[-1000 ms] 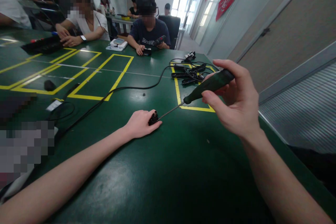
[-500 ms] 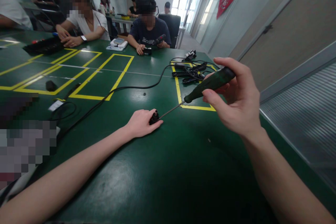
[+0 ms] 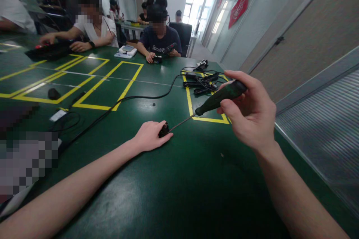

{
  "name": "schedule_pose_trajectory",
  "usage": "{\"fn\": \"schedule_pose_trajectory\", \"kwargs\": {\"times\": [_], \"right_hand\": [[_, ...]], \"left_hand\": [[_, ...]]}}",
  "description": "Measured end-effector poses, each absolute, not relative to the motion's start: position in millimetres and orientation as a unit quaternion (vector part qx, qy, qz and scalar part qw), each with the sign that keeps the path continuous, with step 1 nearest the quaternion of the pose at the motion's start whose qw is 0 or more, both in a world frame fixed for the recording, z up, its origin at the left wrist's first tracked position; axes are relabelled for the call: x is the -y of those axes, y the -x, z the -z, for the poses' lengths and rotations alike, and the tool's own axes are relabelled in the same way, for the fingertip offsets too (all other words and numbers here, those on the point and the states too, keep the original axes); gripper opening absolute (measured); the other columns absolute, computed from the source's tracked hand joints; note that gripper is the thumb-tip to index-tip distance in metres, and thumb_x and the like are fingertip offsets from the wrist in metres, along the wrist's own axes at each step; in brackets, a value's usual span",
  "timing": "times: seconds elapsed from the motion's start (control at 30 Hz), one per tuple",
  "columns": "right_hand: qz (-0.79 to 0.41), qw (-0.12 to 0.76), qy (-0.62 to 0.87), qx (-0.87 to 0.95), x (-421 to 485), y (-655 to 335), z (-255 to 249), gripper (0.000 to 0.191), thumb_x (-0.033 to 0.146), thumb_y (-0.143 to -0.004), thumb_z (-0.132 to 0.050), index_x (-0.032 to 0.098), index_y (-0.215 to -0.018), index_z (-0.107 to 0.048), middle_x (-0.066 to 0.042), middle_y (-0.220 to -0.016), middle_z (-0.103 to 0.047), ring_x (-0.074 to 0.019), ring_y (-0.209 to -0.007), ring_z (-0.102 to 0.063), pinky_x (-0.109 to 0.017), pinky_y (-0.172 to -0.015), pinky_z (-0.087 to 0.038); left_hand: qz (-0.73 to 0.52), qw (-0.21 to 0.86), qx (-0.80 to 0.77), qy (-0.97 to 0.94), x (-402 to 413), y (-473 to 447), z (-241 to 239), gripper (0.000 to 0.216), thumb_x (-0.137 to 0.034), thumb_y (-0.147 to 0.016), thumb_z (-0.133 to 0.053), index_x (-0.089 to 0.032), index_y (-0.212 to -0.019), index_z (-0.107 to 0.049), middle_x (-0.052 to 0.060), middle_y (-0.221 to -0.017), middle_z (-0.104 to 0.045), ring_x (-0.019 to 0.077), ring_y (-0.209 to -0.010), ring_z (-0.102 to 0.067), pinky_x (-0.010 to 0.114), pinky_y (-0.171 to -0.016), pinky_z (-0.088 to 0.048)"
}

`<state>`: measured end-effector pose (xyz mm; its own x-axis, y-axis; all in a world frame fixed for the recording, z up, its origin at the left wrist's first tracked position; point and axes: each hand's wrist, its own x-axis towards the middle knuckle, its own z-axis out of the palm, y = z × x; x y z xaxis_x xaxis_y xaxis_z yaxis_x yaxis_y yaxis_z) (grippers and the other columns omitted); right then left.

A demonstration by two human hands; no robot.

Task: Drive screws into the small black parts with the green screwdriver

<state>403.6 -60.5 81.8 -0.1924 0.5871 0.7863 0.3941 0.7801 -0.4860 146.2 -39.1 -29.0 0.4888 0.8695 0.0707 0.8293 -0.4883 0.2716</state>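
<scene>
My left hand (image 3: 150, 136) rests on the green table and is closed around a small black part (image 3: 163, 130) with a round metal piece sticking up from it. What exactly the part is, I cannot make out. In my right hand (image 3: 251, 114) is a screwdriver (image 3: 218, 99) with a dark green handle, gripped near its butt end between thumb and fingers. Its thin shaft slants down to the left, and the tip meets the side of the black part by my left thumb. The exact contact point is too small to see.
Black cables and dark parts (image 3: 203, 82) lie in a yellow-taped rectangle behind the screwdriver. A long black cable (image 3: 134, 97) crosses the table. At left sit a dark lump (image 3: 53, 93) and a white tag (image 3: 58, 115). Across the table, a person (image 3: 159, 41) handles a black device.
The camera view has shifted slightly. My right hand has turned a little around the screwdriver handle; the left hand still holds the black part. A co-worker at left has reached toward the black tray.
</scene>
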Motion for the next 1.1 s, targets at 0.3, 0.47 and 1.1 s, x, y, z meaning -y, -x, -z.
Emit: {"fn": "schedule_pose_trajectory", "kwargs": {"times": [0.3, 0.47, 1.1], "right_hand": [[-0.084, 0.468, 0.355, 0.805, 59, -377, -126, 0.027, 0.022, -0.083, -0.079, 0.027, -0.108, -0.071, 0.0, -0.102, -0.073, -0.0153, -0.077, -0.071, -0.029, -0.065, -0.063], [-0.092, 0.456, 0.363, 0.808, 66, -377, -136, 0.023, 0.018, -0.079, -0.079, 0.027, -0.096, -0.067, 0.0, -0.096, -0.069, -0.0152, -0.073, -0.068, -0.03, -0.064, -0.063], [0.097, 0.456, 0.408, 0.785, 55, -377, -123, 0.023, 0.04, -0.086, -0.078, 0.026, -0.089, -0.059, 0.002, -0.076, -0.065, -0.0134, -0.057, -0.056, -0.029, -0.054, -0.045]], "left_hand": [[-0.1, 0.088, -0.498, -0.857, 41, -147, 29, 0.036, -0.054, -0.105, -0.052, -0.021, -0.095, -0.064, 0.006, -0.08, -0.075, 0.0272, -0.079, -0.075, 0.033, -0.07, -0.049], [-0.092, 0.087, -0.499, -0.857, 40, -149, 29, 0.034, -0.052, -0.104, -0.054, -0.02, -0.098, -0.065, 0.007, -0.085, -0.078, 0.0282, -0.082, -0.076, 0.034, -0.071, -0.049], [-0.101, 0.09, -0.498, -0.857, 40, -148, 31, 0.035, -0.054, -0.104, -0.053, -0.021, -0.097, -0.065, 0.007, -0.083, -0.077, 0.0277, -0.081, -0.075, 0.034, -0.071, -0.05]]}}
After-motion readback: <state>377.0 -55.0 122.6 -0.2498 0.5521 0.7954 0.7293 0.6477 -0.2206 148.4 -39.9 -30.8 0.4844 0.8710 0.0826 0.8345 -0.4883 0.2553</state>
